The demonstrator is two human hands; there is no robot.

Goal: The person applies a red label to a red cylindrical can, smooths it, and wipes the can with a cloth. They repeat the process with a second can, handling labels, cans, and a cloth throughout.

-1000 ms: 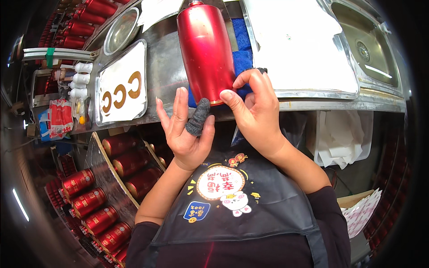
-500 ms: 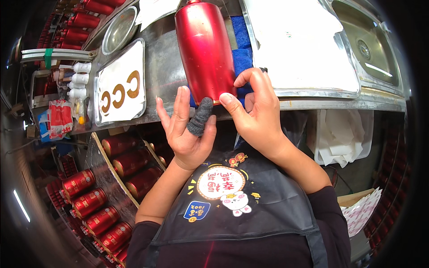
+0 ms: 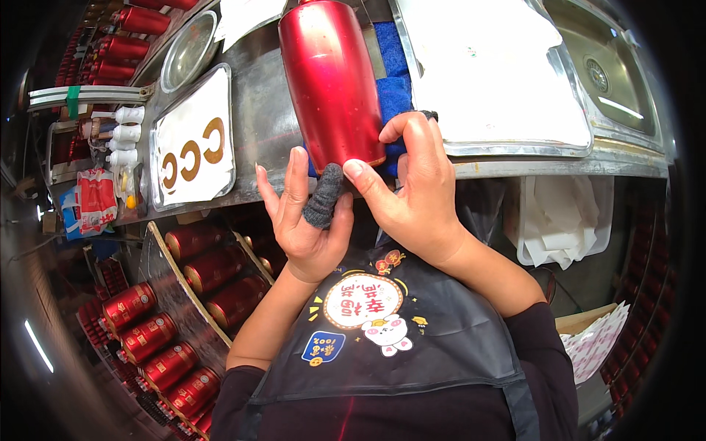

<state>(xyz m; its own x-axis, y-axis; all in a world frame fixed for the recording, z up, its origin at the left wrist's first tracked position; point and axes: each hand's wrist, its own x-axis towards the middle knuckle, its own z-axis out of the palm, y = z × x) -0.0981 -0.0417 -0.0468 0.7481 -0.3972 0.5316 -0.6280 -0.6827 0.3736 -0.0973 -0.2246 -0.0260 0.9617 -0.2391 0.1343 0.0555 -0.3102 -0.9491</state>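
A glossy red bottle (image 3: 331, 88) lies on a blue cloth (image 3: 393, 55) on the metal bench, its base toward me. My left hand (image 3: 312, 228) is at the near left of that base, fingers spread, the index in a dark grey knitted finger sleeve (image 3: 322, 197). That sleeved fingertip meets the base's lower edge. From the right, my right hand (image 3: 419, 184) lays its thumb on the base rim and its bent index finger against the bottle's side. The thumb tip sits close to the sleeved finger. Whether something small lies under the fingertips cannot be seen.
Left of the bottle lies a tray (image 3: 229, 165) bearing gold curved pieces on white. A round metal bowl (image 3: 190, 51) is behind it. A large white-covered tray (image 3: 500, 81) and a sink (image 3: 614, 81) are at right. Red bottles (image 3: 151, 334) fill racks below; a plastic bin (image 3: 566, 220) holds white paper.
My right thumb has slid left along the base rim, nearer the sleeved finger. The whole view has shifted a little, and the bottle appears slightly farther left.
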